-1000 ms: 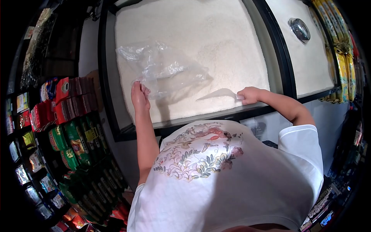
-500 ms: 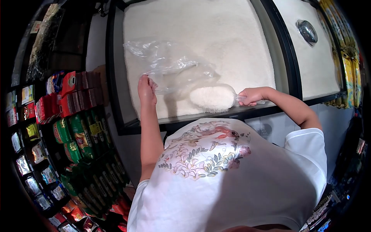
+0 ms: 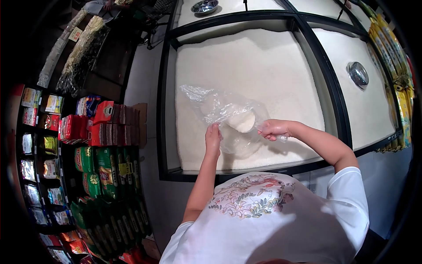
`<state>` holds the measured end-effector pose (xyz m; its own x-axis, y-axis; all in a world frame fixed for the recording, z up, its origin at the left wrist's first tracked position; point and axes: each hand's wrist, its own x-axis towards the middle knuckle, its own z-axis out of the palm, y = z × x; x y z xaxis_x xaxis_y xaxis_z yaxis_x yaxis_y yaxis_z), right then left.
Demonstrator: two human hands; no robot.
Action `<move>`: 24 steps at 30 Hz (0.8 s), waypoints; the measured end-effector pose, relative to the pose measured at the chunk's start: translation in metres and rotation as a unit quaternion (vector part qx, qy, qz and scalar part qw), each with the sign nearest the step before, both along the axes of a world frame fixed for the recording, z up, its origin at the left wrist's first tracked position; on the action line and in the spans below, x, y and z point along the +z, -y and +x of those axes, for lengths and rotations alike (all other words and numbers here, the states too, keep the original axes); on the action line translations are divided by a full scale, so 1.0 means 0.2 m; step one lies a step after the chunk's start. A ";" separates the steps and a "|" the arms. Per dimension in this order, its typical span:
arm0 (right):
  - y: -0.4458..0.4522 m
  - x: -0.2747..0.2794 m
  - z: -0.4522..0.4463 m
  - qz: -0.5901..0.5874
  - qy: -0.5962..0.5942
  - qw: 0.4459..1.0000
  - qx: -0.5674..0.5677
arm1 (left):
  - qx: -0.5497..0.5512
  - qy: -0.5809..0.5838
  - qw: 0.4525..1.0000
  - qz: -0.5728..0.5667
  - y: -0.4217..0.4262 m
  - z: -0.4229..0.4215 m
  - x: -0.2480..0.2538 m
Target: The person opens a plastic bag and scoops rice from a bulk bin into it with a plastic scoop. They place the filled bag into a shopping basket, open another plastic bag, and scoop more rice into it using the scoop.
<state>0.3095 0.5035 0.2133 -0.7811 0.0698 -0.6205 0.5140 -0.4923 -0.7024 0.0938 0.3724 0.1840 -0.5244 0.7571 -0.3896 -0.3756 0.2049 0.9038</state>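
My left hand [image 3: 213, 140] is closed on the edge of a clear plastic bag [image 3: 206, 105], which spreads out over the white grain, probably rice [image 3: 246, 61]. In my right hand [image 3: 276, 129] is the clear handle of a scoop [image 3: 243, 121]. The scoop is heaped with the same white grain, and its bowl sits at the bag's mouth, partly behind the film. How far inside the bag it reaches is hard to make out.
A black-framed bin [image 3: 330, 79] surrounds the grain. In the neighbouring bins lie a metal bowl [image 3: 358, 75] and another metal bowl [image 3: 204, 6]. Shelves to the left hold green packs [image 3: 105, 169] and red packs [image 3: 72, 127]; yellow bags [image 3: 393, 66] line the right side.
My right hand has brought the loaded scoop from beside the bag to its mouth. The bag's film now partly surrounds the scoop. The camera view has shifted, showing more of the bins.
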 end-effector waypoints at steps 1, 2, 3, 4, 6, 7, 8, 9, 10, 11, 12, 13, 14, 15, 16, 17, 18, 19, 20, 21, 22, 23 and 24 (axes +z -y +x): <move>-0.01 -0.05 -0.07 0.017 0.008 1.000 -0.001 | 0.006 -0.007 1.000 0.008 -0.01 0.00 0.01; -0.02 -0.09 -0.14 0.024 0.003 1.000 0.005 | 0.002 0.002 1.000 0.015 -0.01 0.01 0.03; -0.02 -0.10 -0.21 0.090 0.018 0.996 0.018 | -0.002 0.013 1.000 0.022 -0.02 0.01 0.04; -0.03 -0.12 -0.25 0.155 0.032 0.987 0.032 | 0.004 0.009 1.000 0.029 -0.02 0.00 0.04; -0.01 -0.07 -0.30 0.282 0.055 0.956 0.058 | 0.011 0.041 0.999 0.033 -0.03 -0.03 0.06; 0.00 -0.05 -0.33 0.396 0.081 0.911 0.077 | 0.022 0.045 0.998 0.032 -0.03 -0.03 0.06; 0.00 -0.05 -0.34 0.403 0.074 0.908 0.081 | 0.028 0.041 0.998 0.039 -0.02 -0.05 0.07; -0.01 -0.06 -0.31 0.552 0.078 0.822 0.113 | 0.029 0.042 0.998 0.038 -0.02 -0.05 0.07; -0.02 -0.07 -0.28 0.684 0.080 0.712 0.140 | 0.028 0.044 0.998 0.037 -0.02 -0.06 0.07; -0.04 -0.06 -0.26 0.688 0.076 0.707 0.141 | 0.034 0.046 0.998 0.037 -0.02 -0.07 0.07; -0.06 -0.04 -0.24 0.720 0.079 0.671 0.159 | 0.037 0.044 0.997 0.042 -0.02 -0.07 0.07; -0.08 -0.02 -0.20 0.750 0.084 0.632 0.177 | 0.042 0.037 0.998 0.031 -0.03 -0.08 0.07; -0.08 0.00 -0.16 0.752 0.083 0.629 0.177 | 0.047 0.031 0.998 0.020 -0.03 -0.08 0.07; -0.08 0.02 -0.11 0.771 0.060 0.613 0.160 | 0.047 0.031 0.998 0.024 -0.03 -0.08 0.07; -0.08 0.03 -0.05 0.790 0.038 0.595 0.142 | 0.053 0.029 0.998 0.025 -0.04 -0.10 0.07; -0.08 0.06 0.01 0.773 0.033 0.614 0.156 | 0.059 0.027 0.998 0.027 -0.04 -0.11 0.07; -0.09 0.07 0.08 0.755 0.028 0.633 0.170 | 0.058 0.026 0.997 0.032 -0.04 -0.12 0.07; -0.10 0.05 0.16 0.758 0.029 0.629 0.169 | 0.073 0.036 0.996 0.040 -0.04 -0.14 0.05; -0.10 0.02 0.27 0.754 0.020 0.638 0.156 | 0.086 0.046 0.994 0.048 -0.03 -0.16 0.04; -0.12 0.00 0.35 0.749 0.014 0.647 0.142 | 0.082 0.049 0.994 0.052 -0.02 -0.19 0.04; -0.15 -0.02 0.41 0.751 0.025 0.645 0.140 | 0.099 0.057 0.991 0.066 -0.02 -0.21 0.04; -0.17 -0.07 0.49 0.765 0.042 0.637 0.086 | 0.109 0.069 0.989 0.078 -0.02 -0.21 0.03; -0.16 -0.11 0.58 0.776 0.065 0.626 0.029 | 0.115 0.069 0.988 0.076 -0.02 -0.22 0.03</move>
<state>0.4264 0.5363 0.1903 -0.7606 0.6414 0.1009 0.6018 0.7547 -0.2612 0.0500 0.3757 0.1894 -0.6387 0.6801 -0.3600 -0.5184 -0.0344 0.8545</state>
